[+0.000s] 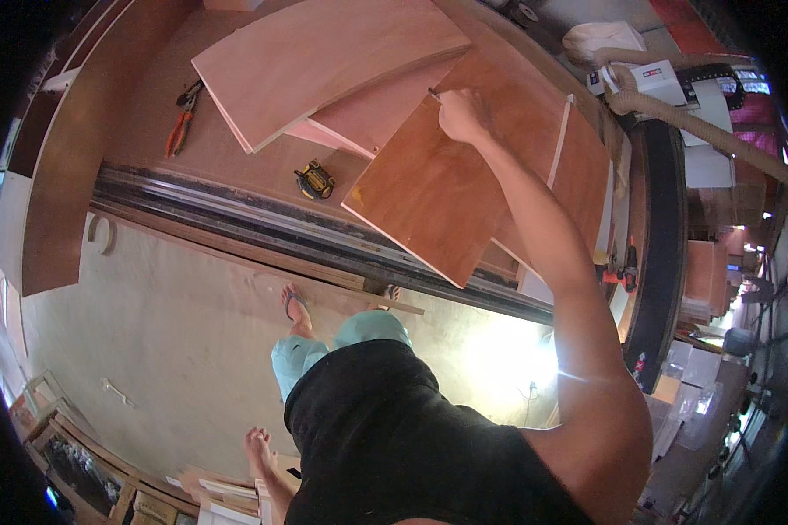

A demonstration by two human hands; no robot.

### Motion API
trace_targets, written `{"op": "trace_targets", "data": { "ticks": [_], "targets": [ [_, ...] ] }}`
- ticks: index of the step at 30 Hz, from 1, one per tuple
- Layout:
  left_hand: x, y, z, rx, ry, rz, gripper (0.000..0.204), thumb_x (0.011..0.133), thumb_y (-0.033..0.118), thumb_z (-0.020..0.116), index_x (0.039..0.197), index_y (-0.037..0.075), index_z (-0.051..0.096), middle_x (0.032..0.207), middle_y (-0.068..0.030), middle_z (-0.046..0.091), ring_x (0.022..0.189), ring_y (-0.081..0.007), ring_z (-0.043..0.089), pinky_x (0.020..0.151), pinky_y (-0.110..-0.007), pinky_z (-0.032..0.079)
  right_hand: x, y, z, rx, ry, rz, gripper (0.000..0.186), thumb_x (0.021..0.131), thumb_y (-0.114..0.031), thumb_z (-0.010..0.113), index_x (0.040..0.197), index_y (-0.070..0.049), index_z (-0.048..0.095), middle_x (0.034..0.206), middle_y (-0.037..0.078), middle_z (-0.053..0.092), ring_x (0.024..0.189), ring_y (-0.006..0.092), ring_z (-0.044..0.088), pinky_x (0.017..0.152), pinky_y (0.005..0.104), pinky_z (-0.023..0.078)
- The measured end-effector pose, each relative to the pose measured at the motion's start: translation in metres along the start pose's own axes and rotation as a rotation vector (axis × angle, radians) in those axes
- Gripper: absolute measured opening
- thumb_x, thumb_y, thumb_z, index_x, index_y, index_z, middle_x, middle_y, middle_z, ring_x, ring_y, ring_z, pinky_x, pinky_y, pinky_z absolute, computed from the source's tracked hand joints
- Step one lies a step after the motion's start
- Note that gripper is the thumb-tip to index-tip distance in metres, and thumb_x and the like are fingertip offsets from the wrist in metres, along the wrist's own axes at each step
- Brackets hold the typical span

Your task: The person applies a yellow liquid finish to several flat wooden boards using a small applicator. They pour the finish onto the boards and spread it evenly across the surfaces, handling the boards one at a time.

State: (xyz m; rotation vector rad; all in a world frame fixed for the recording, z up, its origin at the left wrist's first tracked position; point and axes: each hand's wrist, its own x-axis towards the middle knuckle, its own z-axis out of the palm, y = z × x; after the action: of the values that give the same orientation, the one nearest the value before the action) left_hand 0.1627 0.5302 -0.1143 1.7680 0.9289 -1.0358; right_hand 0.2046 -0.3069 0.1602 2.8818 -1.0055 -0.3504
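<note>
Over the far edge of a reddish-brown plywood panel [438, 188], my right hand [464, 115] is closed. A small dark tip sticks out past its fingers; the rest of that thing is hidden in the grip. My left hand [257, 446] hangs low at my side, away from the bench, with its fingers loosely apart and nothing seen in them. Paler plywood sheets [333, 61] lie stacked beyond the panel, partly beneath it. A yellow and black tape measure [315, 180] rests left of the panel. Farther left lie orange-handled pliers [180, 129].
Metal rails [236, 203] run along the bench's near side. A tall board [66, 184] stands at the left. To the right are a red and black power tool [626, 269], a ribbed hose [709, 131] and cardboard pieces [700, 276]. Wooden offcuts [223, 499] lie behind my left hand.
</note>
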Motion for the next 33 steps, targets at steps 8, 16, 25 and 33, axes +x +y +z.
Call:
{"op": "trace_targets", "data": {
  "ticks": [8,16,25,33],
  "targets": [
    [0.000,-0.001,-0.001,0.024,-0.004,-0.006,0.042,0.099,0.029,0.052,0.140,0.021,0.053,0.142,-0.0053,0.058,0.129,-0.0271,0.055,0.100,-0.076,0.025,-0.050,0.001,0.001,0.265,0.013,-0.462,0.044,0.084,0.009,0.051,0.120,-0.005,0.071,0.124,0.017,0.069,0.111,0.0384,0.066,0.097,0.0491,0.052],
    [-0.005,0.001,0.009,0.063,-0.027,-0.006,0.042,0.099,0.029,0.052,0.140,0.021,0.053,0.143,-0.0051,0.058,0.129,-0.0269,0.055,0.100,-0.076,0.025,-0.071,0.177,0.039,0.275,0.165,-0.379,0.046,0.082,0.013,0.052,0.119,-0.009,0.071,0.118,0.017,0.071,0.110,0.0380,0.067,0.092,0.0471,0.052],
    [-0.003,0.002,-0.006,0.083,-0.017,-0.009,0.042,0.100,0.029,0.051,0.140,0.021,0.053,0.143,-0.0050,0.058,0.130,-0.0267,0.055,0.101,-0.076,0.025,-0.068,0.027,0.016,0.185,0.100,0.026,0.022,0.088,-0.017,0.062,0.091,0.002,0.072,0.093,0.029,0.071,0.090,0.0456,0.070,0.082,0.0551,0.055],
    [0.019,0.041,-0.020,0.121,-0.021,0.101,0.041,0.100,0.028,0.050,0.141,0.021,0.052,0.143,-0.0045,0.058,0.131,-0.0261,0.055,0.102,-0.076,0.024,-0.086,-0.059,-0.003,0.127,-0.011,-0.237,0.022,0.088,-0.013,0.061,0.100,0.000,0.074,0.102,0.027,0.071,0.092,0.0456,0.070,0.080,0.0553,0.055]
  ]
}}
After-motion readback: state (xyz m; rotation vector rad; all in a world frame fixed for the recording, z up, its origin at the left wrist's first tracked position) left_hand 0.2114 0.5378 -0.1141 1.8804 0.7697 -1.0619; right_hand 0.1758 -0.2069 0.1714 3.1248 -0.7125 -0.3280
